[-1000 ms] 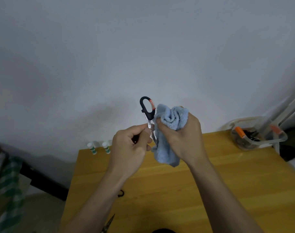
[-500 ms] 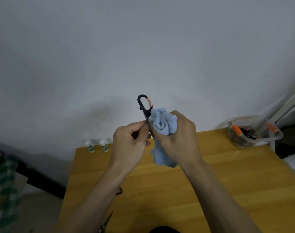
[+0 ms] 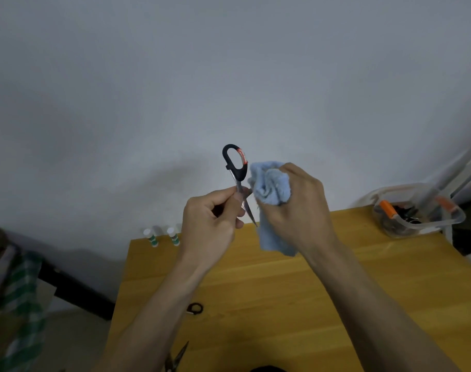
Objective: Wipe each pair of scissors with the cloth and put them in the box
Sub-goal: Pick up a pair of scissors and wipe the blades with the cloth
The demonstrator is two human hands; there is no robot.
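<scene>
Two bare hands are raised above a wooden table [image 3: 296, 291], and two pairs of scissors can be counted plainly: one held, and a second pair [image 3: 176, 358] lying on the table below the left forearm, its blade tips parted. A small dark loop [image 3: 194, 308] beside that forearm cannot be identified. The left hand [image 3: 210, 226] pinches the held scissors [image 3: 238, 178] between thumb and fingertips around the middle of the blades, so the black handle loop, marked with a red-orange patch, stands above the fingers and the thin blade tip pokes out below them. The right hand [image 3: 296, 208] is closed tight around one light blue cloth [image 3: 269, 189], bunched just right of the blades, its loose end hanging below the fingers. One clear plastic box [image 3: 416, 210] sits well right of both hands, holding dark and orange-handled items too jumbled to count. Two small white tubes [image 3: 161, 236] with green bands stand left of the left hand.
</scene>
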